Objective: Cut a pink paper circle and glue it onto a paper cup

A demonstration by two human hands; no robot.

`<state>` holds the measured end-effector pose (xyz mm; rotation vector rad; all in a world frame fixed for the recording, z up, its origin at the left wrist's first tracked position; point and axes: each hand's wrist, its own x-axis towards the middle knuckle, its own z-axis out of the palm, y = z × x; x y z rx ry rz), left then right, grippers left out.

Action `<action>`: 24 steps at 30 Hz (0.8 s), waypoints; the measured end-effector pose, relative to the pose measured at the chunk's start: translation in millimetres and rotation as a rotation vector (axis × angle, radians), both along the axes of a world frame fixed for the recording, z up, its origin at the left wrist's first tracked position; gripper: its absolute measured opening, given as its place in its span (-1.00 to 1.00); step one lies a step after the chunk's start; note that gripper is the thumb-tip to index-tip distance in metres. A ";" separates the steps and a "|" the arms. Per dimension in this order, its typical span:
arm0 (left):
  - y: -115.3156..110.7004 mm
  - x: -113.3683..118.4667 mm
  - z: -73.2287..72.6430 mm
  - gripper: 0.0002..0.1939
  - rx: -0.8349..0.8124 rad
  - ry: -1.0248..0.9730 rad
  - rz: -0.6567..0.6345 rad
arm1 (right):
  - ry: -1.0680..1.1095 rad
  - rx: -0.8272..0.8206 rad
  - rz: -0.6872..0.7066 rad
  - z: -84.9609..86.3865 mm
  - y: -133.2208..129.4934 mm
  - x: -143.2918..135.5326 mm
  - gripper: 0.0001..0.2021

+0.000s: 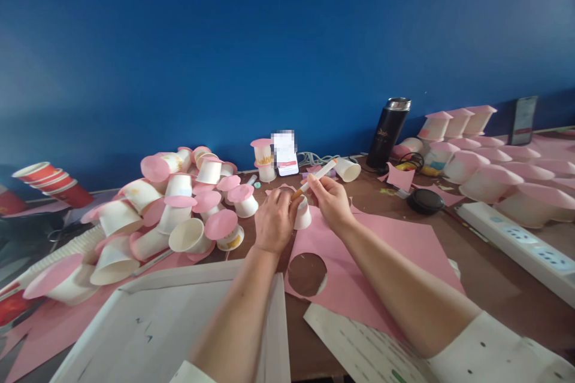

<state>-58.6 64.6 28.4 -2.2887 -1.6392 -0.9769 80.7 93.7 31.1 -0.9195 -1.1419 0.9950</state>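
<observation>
My right hand (330, 198) is closed around a slim white-and-orange pen-like stick (324, 170), held at a slant above the table. Close by on the left, my left hand (275, 220) has its fingers closed at the stick's lower, orange-brown end; what exactly they pinch is partly hidden. A white paper cup (303, 219) stands upside down just behind and beneath the hands, partly covered by them. Under my right forearm lies a pink paper sheet (404, 251) with a round hole cut in it. Another white cup (348, 169) lies on its side farther back.
Paper cups with pink discs (221, 225) crowd the left; more pink-topped cups (489, 175) line the right. A white box lid (179, 323) is in front. A phone (286, 154), black thermos (389, 134), black round object (424, 201) and power strip (516, 245) stand around.
</observation>
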 end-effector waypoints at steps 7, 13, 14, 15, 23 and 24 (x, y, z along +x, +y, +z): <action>0.7 7.6 -0.9 -0.54 0.014 0.099 0.043 | 0.242 -0.106 0.076 3.2 2.5 -4.7 -0.65; -2.0 7.5 3.3 -0.56 0.056 0.112 0.048 | 0.369 -0.196 0.027 12.0 12.5 15.2 -0.64; -2.8 5.9 3.9 -0.57 0.077 0.089 0.069 | 0.433 -0.209 -0.030 13.6 17.0 26.1 -0.63; -3.7 4.1 4.4 -0.58 0.095 0.059 0.100 | 0.485 -0.218 -0.073 15.0 21.7 37.5 -0.61; 0.1 -1.8 -0.1 -0.56 -0.053 -0.048 0.327 | 0.229 -0.054 -0.210 8.2 25.5 42.5 -0.73; 2.1 -2.9 -0.9 -0.55 -0.092 -0.040 0.366 | 0.130 -0.023 -0.178 5.7 21.8 36.3 -0.73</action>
